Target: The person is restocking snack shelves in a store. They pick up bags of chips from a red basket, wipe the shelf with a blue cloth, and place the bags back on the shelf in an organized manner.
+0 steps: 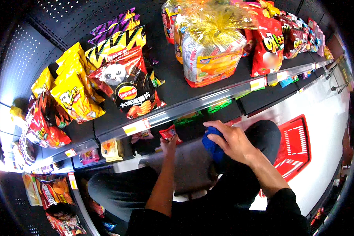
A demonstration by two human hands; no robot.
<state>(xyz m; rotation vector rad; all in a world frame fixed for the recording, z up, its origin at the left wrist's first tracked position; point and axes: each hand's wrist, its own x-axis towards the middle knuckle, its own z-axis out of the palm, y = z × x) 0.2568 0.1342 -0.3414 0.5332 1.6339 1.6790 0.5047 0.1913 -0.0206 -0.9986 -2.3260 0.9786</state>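
Under the front rail (208, 103) of the black snack shelf, both hands work at a lower, shadowed shelf. Left hand (169, 145): fingers pinched on a small red packet (169, 133), which sits at the fingertips just below the rail. Right hand (234, 142): curled down over a blue bundle (212, 147), palm on top and fingers wrapped over its far side; it reads as a clasp, though the underside of the bundle is hidden.

Risks, as judged from this frame:
- Red packet is held by the fingertips only. A snag on the rail above the grip could pull it loose, and it would drop toward the person's lap.
- Green packets (218, 105) lie just beyond the right hand's knuckles (packed close, from what shows). Drawing the blue bundle out could drag one off the shelf lip.
- Rail and price tags (135, 126) sit right above both grips; lifting straight up could knock a tag or scrape the knuckles.
- Red basket (295, 147) stands on the white floor to the right of the right wrist, apart from both hands, so anything released early lands short of it.
- Lower shelf is dark; what lies behind either grip cannot be told.
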